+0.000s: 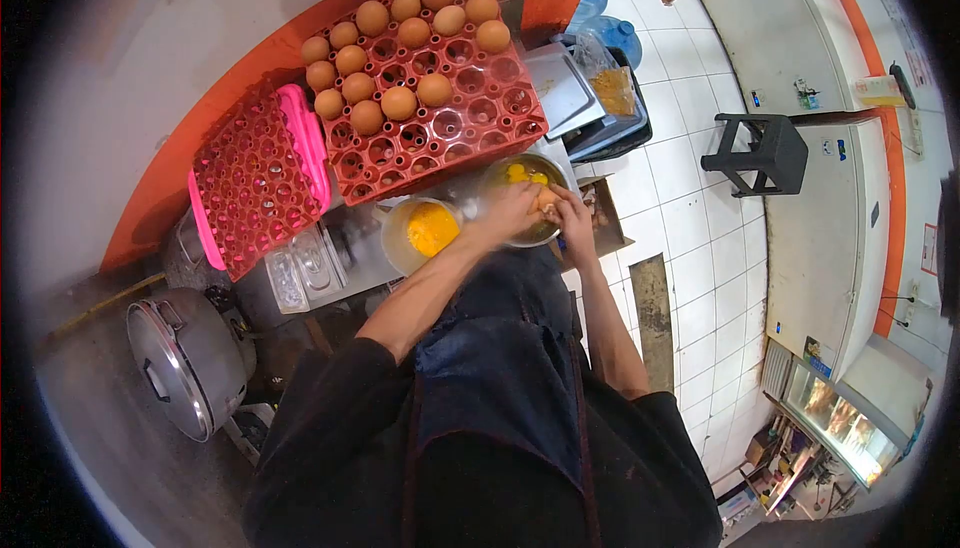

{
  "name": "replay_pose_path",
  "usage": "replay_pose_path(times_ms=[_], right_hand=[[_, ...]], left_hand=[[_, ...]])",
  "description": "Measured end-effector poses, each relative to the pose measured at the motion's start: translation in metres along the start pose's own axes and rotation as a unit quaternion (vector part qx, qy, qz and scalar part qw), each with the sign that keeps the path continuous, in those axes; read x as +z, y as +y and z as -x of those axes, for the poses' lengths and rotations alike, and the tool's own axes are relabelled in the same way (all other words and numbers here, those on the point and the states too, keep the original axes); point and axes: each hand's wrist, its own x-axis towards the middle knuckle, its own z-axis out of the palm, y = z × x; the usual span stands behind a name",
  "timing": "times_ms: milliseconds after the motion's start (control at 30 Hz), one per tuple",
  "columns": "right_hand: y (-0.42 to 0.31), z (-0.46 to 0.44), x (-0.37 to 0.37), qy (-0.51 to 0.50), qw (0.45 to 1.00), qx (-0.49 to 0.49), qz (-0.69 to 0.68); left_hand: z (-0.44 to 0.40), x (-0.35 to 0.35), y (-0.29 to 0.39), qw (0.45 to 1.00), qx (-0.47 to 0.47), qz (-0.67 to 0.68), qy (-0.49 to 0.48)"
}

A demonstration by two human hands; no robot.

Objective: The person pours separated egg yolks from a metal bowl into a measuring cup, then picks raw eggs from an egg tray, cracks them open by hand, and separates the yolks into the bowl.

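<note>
At far left a lidded pot [190,363] stands low, near the end of the desk [368,240]. Next come a pink-edged tray [255,183], tilted, and steel tins [317,256] just below it. Further right, a red rack [400,180] carries brown eggs [399,104], most of them toward its far side and its left. Just below the rack sits a white tub [394,244] with yolk [433,228] in it, under the left forearm.

Right of the tub is the steel bowl [491,177], with several yolks [524,175] lying in it. Both hands meet over this bowl, with one egg [546,200] between them. The step in hand looks like opening that egg over the bowl; done cleanly, it calls for thumbs working the shell apart, low and inside the rim, so no bits drop in.

The left hand [513,210] is blurred, its fingers curled onto the egg's left side. The right hand [573,221] has its fingers bent and closed on the other side. Both sets of fingers grip the egg, spread no wider than the shell; whether it is cracked yet, I cannot tell.

Beyond the right hand, a box [613,220] sits just beside the bowl, and a black stool [775,153] stands well apart on the tiles.
</note>
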Motion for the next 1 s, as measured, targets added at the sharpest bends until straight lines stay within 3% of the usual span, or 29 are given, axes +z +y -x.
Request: replay_pose_path(times_ms=[67,167,233,300,367,400,433,467,567,600,667,700,767,800,867,1000], right_hand=[[-0.004,0.017,-0.007,-0.029,0.967,-0.016,-0.254],[0.0,0.034,-0.028,-0.009,0.943,0.032,-0.332],[0.003,0.051,-0.048,-0.017,0.943,0.026,-0.332],[0.013,0.059,-0.069,-0.001,0.943,0.026,-0.332],[0.008,0.063,-0.087,0.048,0.96,0.065,-0.267],[0.008,0.063,-0.095,0.125,0.983,0.087,-0.098],[0.008,0.063,-0.103,0.197,0.972,0.106,0.074],[0.006,0.06,-0.111,0.198,0.972,0.105,0.075],[-0.021,0.039,-0.102,0.203,0.965,-0.042,0.16],[-0.061,0.036,-0.078,0.202,0.963,-0.102,0.148],[-0.142,0.039,-0.022,0.168,0.965,-0.159,0.122],[-0.147,0.024,-0.008,0.153,0.94,-0.245,0.179],[-0.206,0.026,0.039,0.082,0.918,-0.327,0.211],[-0.223,0.022,0.059,0.046,0.893,-0.382,0.233],[-0.246,0.006,0.097,0.011,0.827,-0.489,0.276],[-0.264,-0.025,0.13,-0.039,0.783,-0.518,0.342]], left_hand=[[-0.002,0.002,0.015,1.0,0.002,0.022,-0.021],[-0.002,0.014,0.03,0.998,0.014,0.046,-0.039],[-0.003,0.018,0.04,0.989,0.037,0.073,-0.126],[0.0,0.022,0.047,0.988,0.038,0.074,-0.127],[-0.002,0.017,0.054,0.979,0.012,0.105,-0.175],[0.0,0.02,0.05,0.979,0.012,0.107,-0.175],[0.004,0.023,0.043,0.981,0.029,0.124,-0.146],[0.006,0.026,0.035,0.982,0.045,0.14,-0.116],[0.012,0.019,0.027,0.979,-0.042,0.182,-0.08],[0.012,0.019,0.024,0.979,-0.043,0.182,-0.077],[0.016,0.021,0.018,0.963,-0.1,0.248,0.029],[0.016,0.016,0.017,0.963,-0.102,0.247,0.032],[0.014,0.005,0.018,0.847,-0.263,0.462,0.008],[0.016,0.014,0.008,0.858,-0.208,0.466,0.058],[0.019,0.025,-0.01,0.837,-0.201,0.503,0.081],[0.02,0.008,0.0,0.78,-0.19,0.584,0.118]])
